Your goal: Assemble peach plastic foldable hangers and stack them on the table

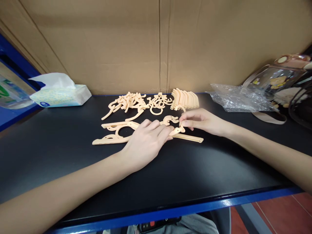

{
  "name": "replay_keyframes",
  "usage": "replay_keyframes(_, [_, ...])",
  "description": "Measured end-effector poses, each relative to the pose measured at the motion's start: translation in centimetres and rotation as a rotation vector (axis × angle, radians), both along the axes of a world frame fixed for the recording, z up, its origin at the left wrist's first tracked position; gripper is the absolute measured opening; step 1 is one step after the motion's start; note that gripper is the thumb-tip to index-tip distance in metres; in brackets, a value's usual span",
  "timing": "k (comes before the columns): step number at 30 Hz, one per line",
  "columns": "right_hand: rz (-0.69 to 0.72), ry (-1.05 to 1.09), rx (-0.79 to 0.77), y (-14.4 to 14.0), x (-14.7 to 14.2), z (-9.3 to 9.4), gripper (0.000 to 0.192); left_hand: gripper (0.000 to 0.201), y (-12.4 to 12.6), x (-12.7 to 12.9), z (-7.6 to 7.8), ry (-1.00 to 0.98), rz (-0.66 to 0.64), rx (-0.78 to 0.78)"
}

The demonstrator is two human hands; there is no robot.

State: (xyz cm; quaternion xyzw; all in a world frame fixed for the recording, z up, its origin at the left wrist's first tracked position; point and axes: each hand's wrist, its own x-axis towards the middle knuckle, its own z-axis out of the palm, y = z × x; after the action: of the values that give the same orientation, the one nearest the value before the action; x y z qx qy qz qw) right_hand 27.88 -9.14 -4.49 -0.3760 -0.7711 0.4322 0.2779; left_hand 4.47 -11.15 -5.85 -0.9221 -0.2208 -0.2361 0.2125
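Both hands (146, 141) (202, 122) pinching peach hanger (114, 131) on table (60, 146)

Looks like a small assembly workstation in a workshop or factory: a black bench (73, 156) with blue edging is sitting against a cardboard wall (156, 42), and piles of identical peach plastic parts (136, 102) are lying sorted on it. A tissue pack (60, 95), a plastic bag (234, 99) and someone's clear bag (275, 79) are sitting off to the sides.

Both forearms bare, no sleeves; left hand (146, 141), right hand (202, 122) ringless.
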Motion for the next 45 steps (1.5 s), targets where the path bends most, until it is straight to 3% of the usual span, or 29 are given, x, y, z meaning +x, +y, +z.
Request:
replay_keyframes(7, [0.160, -0.098, 0.067, -0.3, -1.4, -0.7, 0.022, 0.018, -0.9, 0.8, 0.7, 0.025, -0.057, 0.110])
replay_keyframes(11, [0.077, -0.004, 0.018, 0.0, -1.0, -0.9, 0.022, 0.021, -0.8, 0.3, 1.3, -0.004, 0.003, 0.081])
replay_keyframes(15, [-0.039, 0.134, -0.092, 0.4, -0.4, -1.2, 0.022, 0.023, -0.2, -0.3, 1.3, -0.038, 0.085, -0.071])
replay_keyframes(20, [-0.072, 0.201, -0.126, 0.4, -0.4, -1.4, 0.019, 0.024, -0.3, 0.1, 0.8, -0.015, 0.063, -0.214])
replay_keyframes(45, [-0.010, 0.170, -0.138, 0.2, -0.3, -0.9, 0.018, 0.024, -0.1, 0.1, 0.5, -0.037, -0.002, -0.248])
